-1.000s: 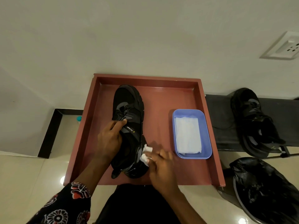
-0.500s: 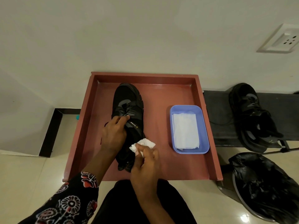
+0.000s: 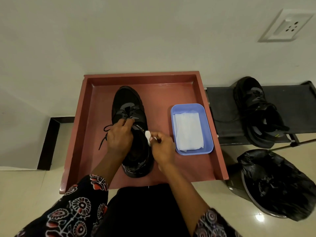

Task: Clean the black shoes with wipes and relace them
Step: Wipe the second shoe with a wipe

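Black shoe (image 3: 130, 115) lay toe-away in the red tray (image 3: 82, 127). Left hand (image 3: 119, 135) gripped its tongue area; right hand (image 3: 162, 148) pinched a crumpled wipe (image 3: 148, 135) against the shoe's right side. Blue tub (image 3: 191, 106) of wipes beside.

A black shoe (image 3: 129, 106) stands upright, toe away, laces loose. A crumpled white wipe (image 3: 148, 136) touches its right side. Folded wipes (image 3: 188, 132) lie flat. A second shoe (image 3: 254, 110) stands well apart.
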